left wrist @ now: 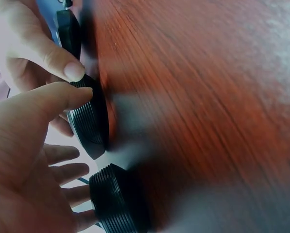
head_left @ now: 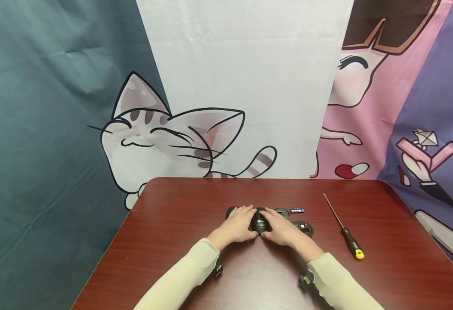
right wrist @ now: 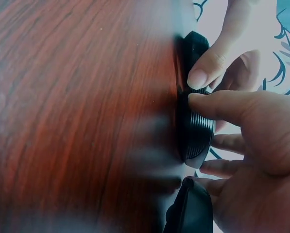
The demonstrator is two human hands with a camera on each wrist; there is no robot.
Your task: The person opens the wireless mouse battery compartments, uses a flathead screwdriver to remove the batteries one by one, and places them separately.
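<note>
While the left hand [head_left: 238, 225] and the right hand [head_left: 282, 228] face each other over the reddish-brown wood-grained table [head_left: 195, 196], it's all happening at the black domed plastic mouse body [head_left: 260, 223], sitting near the middle between them! Both grips are partly closed, thumbs bent onto its ribbed near edge, nearly touching, other fingers spread toward the far side. Good technique here, I'd say, means even pressure from both thumbs, keeping it flat and fingers off the neighbours: a black ribbed piece [head_left: 230, 211] at the left, a dark oval shell with pale round spots [head_left: 305, 228] at the right. Now the lettering: a small white emblem marks the mouse body, too tiny to read; the blue-and-white cylindrical battery [head_left: 297, 210] and the black-and-yellow-handled screwdriver [head_left: 351, 242] at far right carry print, equally illegible.
</note>
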